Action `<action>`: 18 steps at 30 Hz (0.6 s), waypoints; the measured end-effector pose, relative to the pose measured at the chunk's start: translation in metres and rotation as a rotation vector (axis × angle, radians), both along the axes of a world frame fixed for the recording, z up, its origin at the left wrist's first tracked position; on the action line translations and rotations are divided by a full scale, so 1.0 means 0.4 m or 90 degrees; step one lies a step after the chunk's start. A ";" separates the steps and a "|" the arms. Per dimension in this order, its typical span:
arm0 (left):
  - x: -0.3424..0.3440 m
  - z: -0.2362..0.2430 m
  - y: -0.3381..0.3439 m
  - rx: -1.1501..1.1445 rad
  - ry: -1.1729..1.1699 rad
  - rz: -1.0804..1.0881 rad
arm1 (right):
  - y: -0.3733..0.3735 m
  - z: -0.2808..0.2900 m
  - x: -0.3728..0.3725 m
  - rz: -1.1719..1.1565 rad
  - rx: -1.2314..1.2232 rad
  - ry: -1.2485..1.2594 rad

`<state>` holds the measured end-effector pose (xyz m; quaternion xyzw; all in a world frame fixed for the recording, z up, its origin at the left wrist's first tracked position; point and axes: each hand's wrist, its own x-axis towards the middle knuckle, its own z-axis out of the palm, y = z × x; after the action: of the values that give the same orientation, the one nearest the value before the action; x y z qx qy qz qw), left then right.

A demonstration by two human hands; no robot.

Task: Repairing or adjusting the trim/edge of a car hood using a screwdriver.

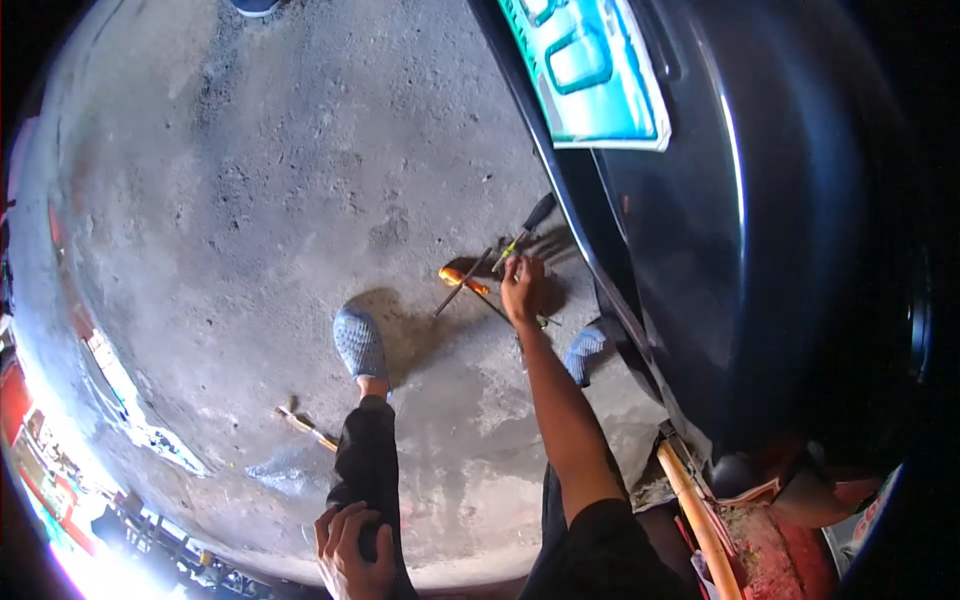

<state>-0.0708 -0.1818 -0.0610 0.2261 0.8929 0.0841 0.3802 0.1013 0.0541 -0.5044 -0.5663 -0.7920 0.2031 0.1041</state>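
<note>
My right hand (522, 292) reaches down to the concrete floor, its fingers curled and pressed together at their tips. Close by its fingertips lies a screwdriver (540, 211) with a black handle and a yellow-green mark on the shaft. What the fingers pinch, if anything, is too small to make out. Left of that hand, a screwdriver with an orange handle (454, 276) is crossed by a thin dark metal rod (449, 300). My left hand (352, 553) lies over my left knee with nothing in it, the fingers bent and slightly apart.
A dark car body (690, 220) with a green and white licence plate (590, 80) stands close on the right. My blue-grey clogs (360, 342) flank the tools. A brush-like tool (308, 427) lies at left. A wooden handle (695, 515) leans at lower right.
</note>
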 end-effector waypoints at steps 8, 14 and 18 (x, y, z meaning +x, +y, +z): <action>0.011 0.020 0.004 -0.019 -0.023 0.004 | -0.079 0.064 0.105 -0.275 -0.145 -0.105; 0.023 0.012 0.002 -0.042 -0.021 -0.014 | -0.278 0.090 0.216 -0.032 -0.225 -0.211; 0.033 0.004 -0.002 -0.025 -0.019 -0.015 | -0.283 0.035 0.261 -0.004 -0.159 -0.244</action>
<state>-0.0577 -0.1826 -0.0593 0.2278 0.8859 0.0653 0.3987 0.2058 -0.0589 -0.4906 -0.6057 -0.7640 0.1881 -0.1188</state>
